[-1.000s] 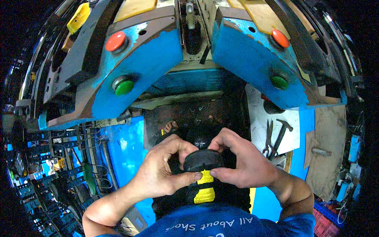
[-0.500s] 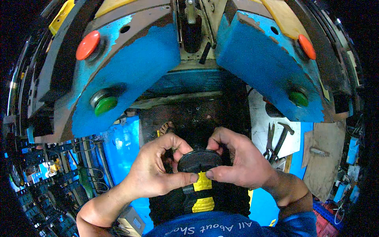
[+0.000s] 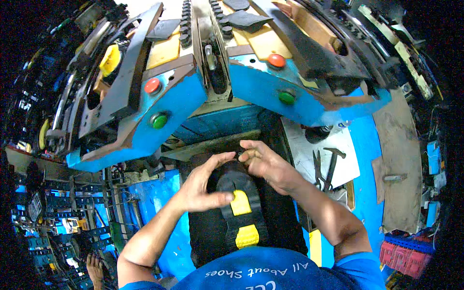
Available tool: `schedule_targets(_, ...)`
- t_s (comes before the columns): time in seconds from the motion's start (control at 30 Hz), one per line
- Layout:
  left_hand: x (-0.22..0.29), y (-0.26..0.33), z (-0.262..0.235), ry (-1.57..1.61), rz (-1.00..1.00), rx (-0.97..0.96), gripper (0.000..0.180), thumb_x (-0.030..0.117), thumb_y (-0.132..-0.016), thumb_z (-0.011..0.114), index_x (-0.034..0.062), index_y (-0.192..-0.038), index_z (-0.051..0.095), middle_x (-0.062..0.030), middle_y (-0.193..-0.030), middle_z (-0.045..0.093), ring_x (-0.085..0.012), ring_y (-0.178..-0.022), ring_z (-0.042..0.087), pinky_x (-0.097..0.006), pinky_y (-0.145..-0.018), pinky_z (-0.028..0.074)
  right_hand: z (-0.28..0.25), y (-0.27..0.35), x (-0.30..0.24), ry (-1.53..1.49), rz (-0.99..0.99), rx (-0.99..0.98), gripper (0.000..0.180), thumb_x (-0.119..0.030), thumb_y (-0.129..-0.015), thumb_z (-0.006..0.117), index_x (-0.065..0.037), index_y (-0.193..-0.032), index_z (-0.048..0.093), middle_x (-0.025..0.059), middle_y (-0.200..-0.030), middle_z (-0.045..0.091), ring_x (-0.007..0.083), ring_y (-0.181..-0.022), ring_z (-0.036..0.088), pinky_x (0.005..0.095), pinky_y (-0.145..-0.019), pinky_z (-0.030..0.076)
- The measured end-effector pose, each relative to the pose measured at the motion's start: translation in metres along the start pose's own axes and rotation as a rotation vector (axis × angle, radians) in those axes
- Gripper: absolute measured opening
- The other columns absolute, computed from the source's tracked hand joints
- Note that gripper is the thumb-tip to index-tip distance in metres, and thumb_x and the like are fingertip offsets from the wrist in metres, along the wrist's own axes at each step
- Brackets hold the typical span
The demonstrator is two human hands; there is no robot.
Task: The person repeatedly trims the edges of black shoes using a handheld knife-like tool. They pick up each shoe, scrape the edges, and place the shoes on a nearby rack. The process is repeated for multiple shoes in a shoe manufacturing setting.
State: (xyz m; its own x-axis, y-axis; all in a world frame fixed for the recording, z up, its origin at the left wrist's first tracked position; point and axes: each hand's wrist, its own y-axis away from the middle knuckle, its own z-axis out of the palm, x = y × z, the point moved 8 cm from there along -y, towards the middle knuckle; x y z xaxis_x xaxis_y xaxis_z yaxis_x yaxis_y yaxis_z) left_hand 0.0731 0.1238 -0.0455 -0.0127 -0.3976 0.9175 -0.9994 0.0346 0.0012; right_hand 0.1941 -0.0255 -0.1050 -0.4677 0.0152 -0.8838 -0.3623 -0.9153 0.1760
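Observation:
A long black shoe sole (image 3: 241, 186) with two yellow patches lies over my dark-clothed lap, its rounded end pointing away from me. My left hand (image 3: 205, 183) wraps round that far end; the thumb rests on the sole beside the nearer edge of a yellow patch, and the fingers reach over its far edge. Just past the sole's tip, my right hand (image 3: 263, 164) has its fingers curled together close to my left fingertips. Whatever small dark thing may lie between those right fingertips is too small to make out.
Ahead stands a blue machine (image 3: 183, 108) with red and green push buttons on two angled housings. On a white sheet at right lie a hammer (image 3: 333, 164) and pincers (image 3: 318, 169). A red crate (image 3: 403, 258) is at lower right; another person's hand (image 3: 94, 268) shows at lower left.
My right hand has left the sole's near side and moved to beyond its far end. The sole lies flatter, and my view has shifted so more of the machine shows.

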Motion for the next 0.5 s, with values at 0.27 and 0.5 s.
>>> schedule_targets(0.27, 0.135, 0.114, 0.038, -0.329, 0.356, 0.302, 0.128, 0.059, -0.069, 0.105, -0.0021, -0.167, 0.049, -0.029, -0.165, 0.059, -0.047, -0.155, 0.056, -0.056, -0.13, 0.043, 0.076, 0.047, -0.015, -0.119, -0.057, 0.024, 0.052, -0.046, -0.121, 0.049, -0.001, -0.126, 0.075, 0.0074, -0.118, 0.077, 0.0179, -0.11, 0.07, 0.0335, -0.107, 0.052)
schedule_targets(0.5, 0.051, 0.139, 0.144, 1.113, -0.29, 0.127, 0.126, 0.103, -0.097, 0.034, -0.0032, -0.164, 0.052, -0.0235, -0.146, 0.074, -0.0399, -0.126, 0.077, -0.055, -0.105, 0.065, 0.133, 0.068, -0.132, 0.503, -0.711, -0.281, 0.052, -0.045, -0.111, 0.055, -0.001, -0.091, 0.075, 0.0156, -0.087, 0.075, 0.0357, -0.086, 0.074, 0.0451, -0.088, 0.057)
